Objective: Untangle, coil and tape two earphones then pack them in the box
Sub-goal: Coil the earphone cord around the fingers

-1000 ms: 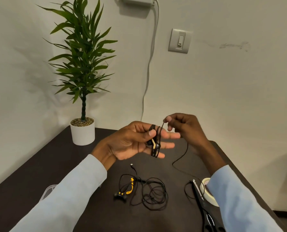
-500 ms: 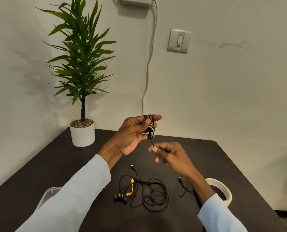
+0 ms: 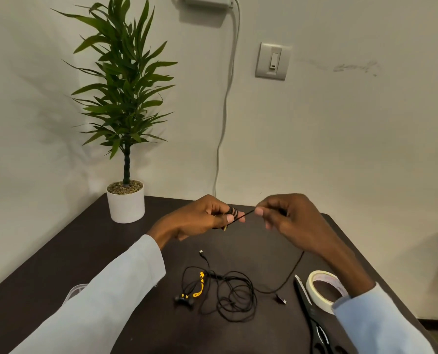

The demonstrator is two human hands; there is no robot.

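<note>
My left hand [image 3: 200, 218] holds a black earphone with its cable coiled [image 3: 232, 212] in several turns around the fingertips. My right hand [image 3: 289, 217] pinches the same cable a short way to the right, so the cable is taut between both hands. The loose end [image 3: 289, 277] hangs down to the table and ends in a plug [image 3: 280, 299]. A second black and yellow earphone [image 3: 220, 290] lies tangled on the dark table [image 3: 90, 251] below my hands. The clear plastic box [image 3: 75, 292] peeks out at the left, mostly hidden by my left sleeve.
A roll of pale tape [image 3: 323, 290] lies at the right, partly under my right forearm, with black scissors [image 3: 314, 320] just left of it. A potted plant [image 3: 126, 200] stands at the table's back left corner by the wall.
My left hand has dropped lower with the coil. My right hand rose from below the coil to the coil's right, pulling the cable taut; the plug end has slid left on the table.
</note>
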